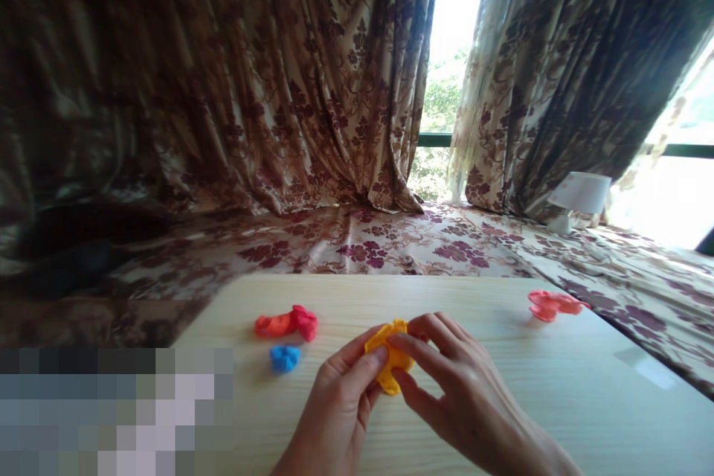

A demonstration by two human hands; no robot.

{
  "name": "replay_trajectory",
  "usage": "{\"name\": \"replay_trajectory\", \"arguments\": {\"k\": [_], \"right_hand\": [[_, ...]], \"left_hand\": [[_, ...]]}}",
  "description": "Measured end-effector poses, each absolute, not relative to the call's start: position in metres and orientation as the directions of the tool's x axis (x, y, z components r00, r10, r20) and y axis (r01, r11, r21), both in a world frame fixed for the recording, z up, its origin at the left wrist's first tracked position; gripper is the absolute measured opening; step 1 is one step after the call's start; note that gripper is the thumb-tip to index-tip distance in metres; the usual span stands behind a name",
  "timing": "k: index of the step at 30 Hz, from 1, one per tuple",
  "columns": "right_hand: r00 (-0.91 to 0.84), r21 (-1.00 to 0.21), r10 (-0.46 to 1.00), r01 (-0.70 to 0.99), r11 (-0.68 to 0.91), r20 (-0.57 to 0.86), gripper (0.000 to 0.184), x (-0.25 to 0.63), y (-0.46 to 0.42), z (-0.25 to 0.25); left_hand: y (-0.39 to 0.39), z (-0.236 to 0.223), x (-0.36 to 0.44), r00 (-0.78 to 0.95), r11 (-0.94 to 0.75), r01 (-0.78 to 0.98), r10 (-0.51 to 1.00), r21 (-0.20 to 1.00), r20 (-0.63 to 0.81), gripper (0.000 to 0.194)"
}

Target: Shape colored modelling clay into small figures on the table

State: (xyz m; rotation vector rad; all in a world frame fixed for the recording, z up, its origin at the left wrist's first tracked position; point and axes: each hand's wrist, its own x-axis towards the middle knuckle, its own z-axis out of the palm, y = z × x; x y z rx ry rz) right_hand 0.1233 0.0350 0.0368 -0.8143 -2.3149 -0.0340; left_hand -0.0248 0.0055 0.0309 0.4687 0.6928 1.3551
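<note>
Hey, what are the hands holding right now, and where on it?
A flattened yellow clay piece: the left hand pinches its left edge, thumb on top; the right hand's fingers touch its right side.

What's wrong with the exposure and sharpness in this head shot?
Head view: window blown out to white; left-side curtain dark and smeared; bottom-left corner pixelated; pale glare on the tabletop at right; left hand, right hand and yellow piece reasonably clear.
</note>
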Motion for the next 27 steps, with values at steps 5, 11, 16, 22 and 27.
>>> {"name": "replay_trajectory", "arguments": {"k": [5, 11, 16, 22, 27], "right_hand": [[-0.518, -0.236, 0.531, 0.529, 0.815, 0.671, 0.034, 0.1250, 0.0363, 0.0367], [-0.495, -0.252, 0.537, 0.530, 0.809, 0.684, 0.018, 0.1251, 0.0384, 0.0314], [-0.516, -0.232, 0.514, 0.514, 0.826, 0.685, 0.023, 0.1252, 0.0400, 0.0314], [-0.553, -0.210, 0.510, 0.516, 0.831, 0.659, 0.030, 0.1278, 0.0405, 0.0362], [-0.591, -0.181, 0.491, 0.505, 0.844, 0.639, 0.040, 0.1310, 0.0389, 0.0385]], "left_hand": [[0.0082, 0.0307, -0.0243, 0.020, 0.170, -0.764, 0.971, 0.623, -0.240, 0.018], [0.0086, 0.0335, -0.0235, 0.039, 0.174, -0.811, 0.969, 0.559, -0.245, 0.020], [0.0076, 0.0336, -0.0229, 0.048, 0.169, -0.818, 0.973, 0.551, -0.227, 0.024], [0.0059, 0.0334, -0.0249, 0.068, 0.159, -0.770, 0.983, 0.618, -0.169, 0.016], [0.0068, 0.0323, -0.0247, 0.155, 0.219, -0.733, 0.976, 0.644, -0.155, 0.016]]}}
